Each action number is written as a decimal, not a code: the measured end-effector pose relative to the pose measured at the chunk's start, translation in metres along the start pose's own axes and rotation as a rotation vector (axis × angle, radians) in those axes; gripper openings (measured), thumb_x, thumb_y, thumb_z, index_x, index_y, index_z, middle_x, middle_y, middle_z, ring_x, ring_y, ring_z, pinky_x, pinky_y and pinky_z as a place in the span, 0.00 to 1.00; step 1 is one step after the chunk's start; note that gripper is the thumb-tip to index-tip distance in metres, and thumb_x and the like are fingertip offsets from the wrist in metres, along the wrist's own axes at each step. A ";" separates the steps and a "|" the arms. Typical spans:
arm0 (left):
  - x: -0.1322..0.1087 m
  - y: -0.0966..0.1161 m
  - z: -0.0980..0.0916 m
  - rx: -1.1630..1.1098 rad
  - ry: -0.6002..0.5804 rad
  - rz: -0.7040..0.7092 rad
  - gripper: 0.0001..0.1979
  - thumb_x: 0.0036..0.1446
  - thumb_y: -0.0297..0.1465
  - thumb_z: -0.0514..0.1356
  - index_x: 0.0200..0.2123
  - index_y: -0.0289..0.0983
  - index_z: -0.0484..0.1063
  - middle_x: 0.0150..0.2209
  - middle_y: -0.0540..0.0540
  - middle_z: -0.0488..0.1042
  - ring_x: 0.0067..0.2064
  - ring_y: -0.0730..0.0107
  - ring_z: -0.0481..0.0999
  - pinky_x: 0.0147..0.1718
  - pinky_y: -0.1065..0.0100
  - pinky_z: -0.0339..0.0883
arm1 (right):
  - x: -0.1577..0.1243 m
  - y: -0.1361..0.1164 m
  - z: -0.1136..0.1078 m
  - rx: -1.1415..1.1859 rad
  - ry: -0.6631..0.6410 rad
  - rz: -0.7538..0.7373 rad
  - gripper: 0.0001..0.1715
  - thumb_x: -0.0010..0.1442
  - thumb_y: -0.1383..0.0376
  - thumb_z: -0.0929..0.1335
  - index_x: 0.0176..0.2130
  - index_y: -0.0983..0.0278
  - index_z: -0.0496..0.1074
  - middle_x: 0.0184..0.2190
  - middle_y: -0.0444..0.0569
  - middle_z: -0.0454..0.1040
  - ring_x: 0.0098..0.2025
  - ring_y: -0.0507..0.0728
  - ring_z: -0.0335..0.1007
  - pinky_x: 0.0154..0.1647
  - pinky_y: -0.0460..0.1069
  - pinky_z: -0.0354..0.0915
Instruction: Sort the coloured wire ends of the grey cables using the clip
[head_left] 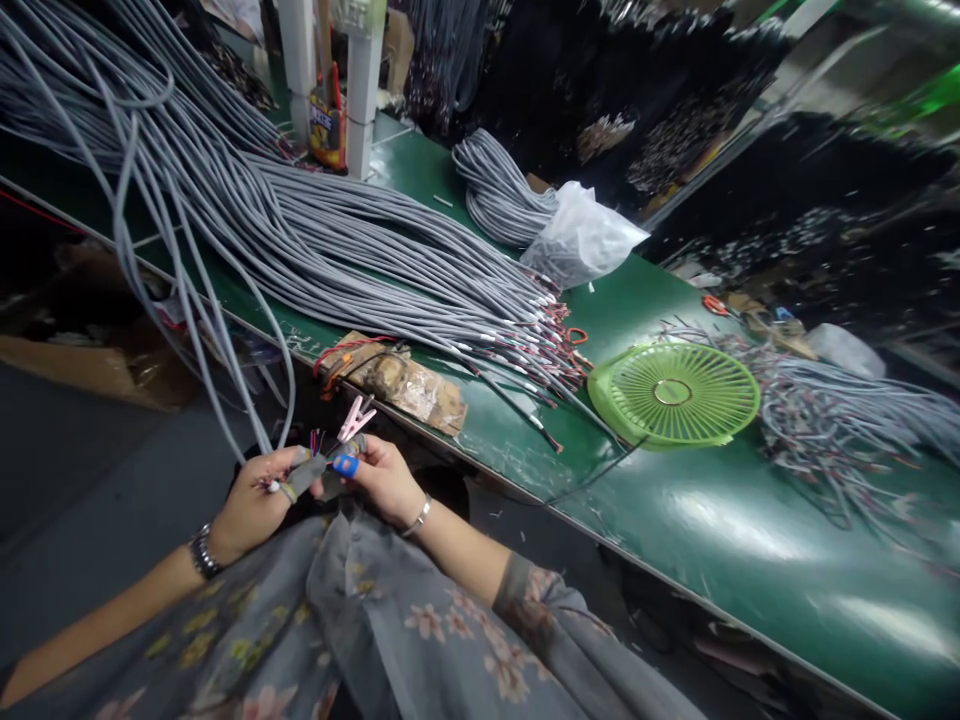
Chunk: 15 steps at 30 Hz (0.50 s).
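Observation:
My left hand (255, 505) is closed around the end of a grey cable (259, 435), low in front of my lap. Thin coloured wires (315, 440) stick up between my hands, and more wire ends show by the left fingers. Close beside it, my right hand (388, 488) has its thumb, wrapped in blue tape (345, 465), pressed against the fingers; what it pinches is too small to make out. A pink clothespin (356, 418) stands up just above the right fingertips. Grey wrapping (304, 476) covers some of the fingers.
Many grey cables (315, 225) lie along the green table (667, 530), stripped ends toward a green fan (675, 395). A taped block (405, 380) sits at the table edge. Behind are a plastic bag (585, 235) and coiled cables (499, 190); more wires (817, 420) lie right.

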<state>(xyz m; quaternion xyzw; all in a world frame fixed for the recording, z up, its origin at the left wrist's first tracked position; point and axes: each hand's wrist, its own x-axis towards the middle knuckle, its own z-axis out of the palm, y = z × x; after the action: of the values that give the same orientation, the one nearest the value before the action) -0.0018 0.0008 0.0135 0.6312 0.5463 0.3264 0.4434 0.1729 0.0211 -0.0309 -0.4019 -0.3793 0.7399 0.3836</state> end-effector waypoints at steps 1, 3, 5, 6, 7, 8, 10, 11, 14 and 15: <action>0.000 0.001 0.000 0.004 -0.007 -0.002 0.14 0.52 0.38 0.56 0.18 0.41 0.73 0.19 0.50 0.76 0.23 0.67 0.73 0.27 0.70 0.68 | 0.000 -0.001 0.000 0.003 -0.003 -0.007 0.28 0.39 0.47 0.80 0.27 0.63 0.69 0.19 0.38 0.67 0.20 0.47 0.57 0.24 0.44 0.58; 0.001 0.002 -0.001 0.026 -0.019 0.002 0.14 0.52 0.37 0.55 0.18 0.41 0.73 0.19 0.50 0.76 0.23 0.67 0.73 0.27 0.70 0.68 | 0.001 -0.003 0.001 0.002 -0.021 -0.025 0.30 0.39 0.46 0.80 0.30 0.63 0.70 0.21 0.38 0.68 0.22 0.47 0.59 0.26 0.44 0.59; 0.001 0.000 0.000 0.049 -0.038 0.018 0.13 0.51 0.36 0.55 0.19 0.41 0.73 0.19 0.50 0.76 0.24 0.67 0.74 0.27 0.70 0.67 | 0.003 -0.006 0.003 -0.021 -0.054 -0.030 0.32 0.38 0.47 0.80 0.34 0.62 0.71 0.25 0.38 0.70 0.25 0.48 0.62 0.29 0.45 0.61; 0.001 -0.002 0.000 0.058 -0.047 0.029 0.13 0.51 0.35 0.55 0.19 0.40 0.74 0.20 0.50 0.76 0.24 0.67 0.74 0.27 0.71 0.67 | 0.004 -0.007 0.004 -0.042 -0.066 -0.029 0.33 0.36 0.47 0.81 0.34 0.62 0.71 0.26 0.39 0.71 0.26 0.48 0.63 0.31 0.45 0.62; 0.001 -0.004 0.001 0.068 -0.049 0.040 0.12 0.50 0.34 0.54 0.20 0.40 0.74 0.20 0.50 0.77 0.24 0.67 0.74 0.26 0.71 0.67 | 0.006 -0.007 0.006 -0.064 -0.065 -0.030 0.33 0.35 0.48 0.81 0.34 0.63 0.70 0.26 0.39 0.71 0.27 0.49 0.63 0.31 0.46 0.62; 0.001 -0.007 0.002 0.079 -0.044 0.051 0.12 0.49 0.33 0.54 0.20 0.39 0.74 0.20 0.50 0.77 0.24 0.68 0.74 0.26 0.71 0.66 | 0.007 -0.007 0.007 -0.081 -0.053 -0.032 0.33 0.34 0.48 0.81 0.32 0.63 0.70 0.26 0.39 0.70 0.27 0.49 0.63 0.31 0.46 0.62; 0.000 -0.013 0.005 0.105 -0.022 0.070 0.11 0.47 0.32 0.54 0.20 0.39 0.74 0.20 0.50 0.76 0.24 0.68 0.73 0.25 0.71 0.65 | 0.010 -0.006 0.009 -0.100 -0.017 -0.034 0.32 0.33 0.47 0.81 0.29 0.63 0.68 0.24 0.38 0.68 0.26 0.48 0.61 0.29 0.45 0.61; -0.001 -0.016 0.007 0.115 -0.009 0.075 0.10 0.47 0.31 0.54 0.21 0.39 0.74 0.20 0.50 0.76 0.24 0.69 0.73 0.25 0.72 0.64 | 0.011 -0.005 0.009 -0.103 -0.007 -0.031 0.32 0.34 0.47 0.81 0.28 0.63 0.68 0.23 0.38 0.67 0.25 0.48 0.60 0.28 0.45 0.60; -0.002 -0.018 0.010 0.101 0.031 0.067 0.08 0.49 0.32 0.56 0.21 0.39 0.73 0.21 0.50 0.76 0.24 0.68 0.73 0.25 0.72 0.65 | 0.011 -0.003 0.008 -0.099 -0.011 -0.018 0.30 0.36 0.47 0.80 0.28 0.63 0.68 0.22 0.38 0.67 0.24 0.48 0.60 0.27 0.45 0.60; -0.002 -0.017 0.010 0.089 0.048 0.058 0.08 0.49 0.33 0.57 0.22 0.39 0.73 0.21 0.50 0.76 0.24 0.68 0.73 0.25 0.71 0.65 | 0.010 -0.002 0.006 -0.096 -0.013 -0.018 0.30 0.37 0.47 0.80 0.28 0.62 0.68 0.23 0.39 0.68 0.25 0.49 0.61 0.27 0.45 0.60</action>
<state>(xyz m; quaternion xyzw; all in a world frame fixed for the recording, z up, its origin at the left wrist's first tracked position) -0.0001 -0.0032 -0.0062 0.6581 0.5520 0.3294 0.3920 0.1639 0.0294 -0.0296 -0.4118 -0.4204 0.7200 0.3679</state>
